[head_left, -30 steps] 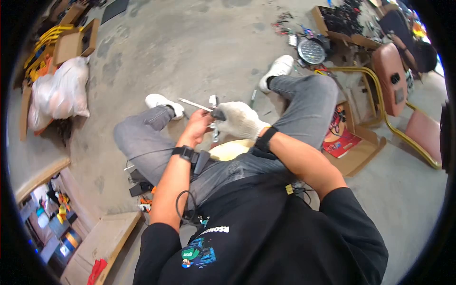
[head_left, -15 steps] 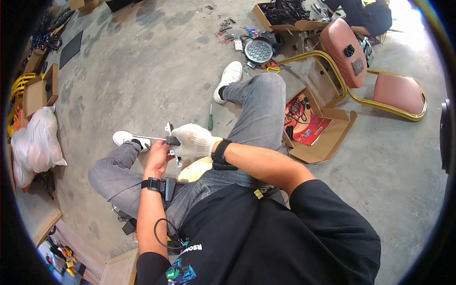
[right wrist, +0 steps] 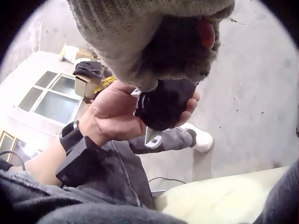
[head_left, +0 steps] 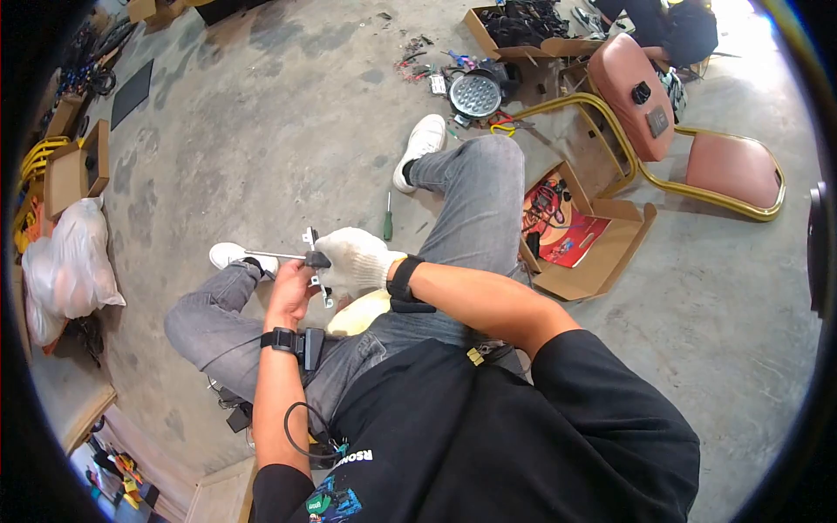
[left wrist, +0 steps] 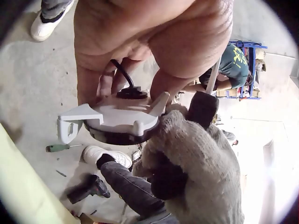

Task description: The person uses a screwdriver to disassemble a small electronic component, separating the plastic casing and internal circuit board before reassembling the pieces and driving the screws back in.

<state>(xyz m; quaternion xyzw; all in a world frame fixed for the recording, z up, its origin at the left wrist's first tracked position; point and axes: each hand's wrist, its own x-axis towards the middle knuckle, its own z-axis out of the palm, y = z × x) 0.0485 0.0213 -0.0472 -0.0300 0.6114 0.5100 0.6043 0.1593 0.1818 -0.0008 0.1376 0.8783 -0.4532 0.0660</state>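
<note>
My bare left hand (head_left: 290, 292) holds a round part (left wrist: 122, 116) with a white back, bracket tabs and a black rim. A short black cable (left wrist: 122, 73) comes out of its back, near the fingers. My right hand (head_left: 355, 257), in a knitted white glove, grips a screwdriver by its black handle (left wrist: 203, 109). Its metal shaft (head_left: 275, 254) points left, across the left hand in the head view. The gloved hand is right against the part's edge. From the right wrist, the part's dark side (right wrist: 163, 107) shows below the glove, with a bracket tab (right wrist: 153, 138) beneath.
A green-handled screwdriver (head_left: 388, 222) lies on the floor between the feet; a power drill (left wrist: 86, 189) lies farther off. At right are an open cardboard box (head_left: 623, 270) and a pink chair (head_left: 632, 96). A round lamp (head_left: 475, 94) and red-yellow-handled pliers (head_left: 503, 126) lie ahead. Another person (head_left: 689, 35) is at back right.
The head view has turned, so the scene sits farther left than one second ago. The screwdriver's shaft now lies nearly level in the picture. Over the last half second the hands barely move.
</note>
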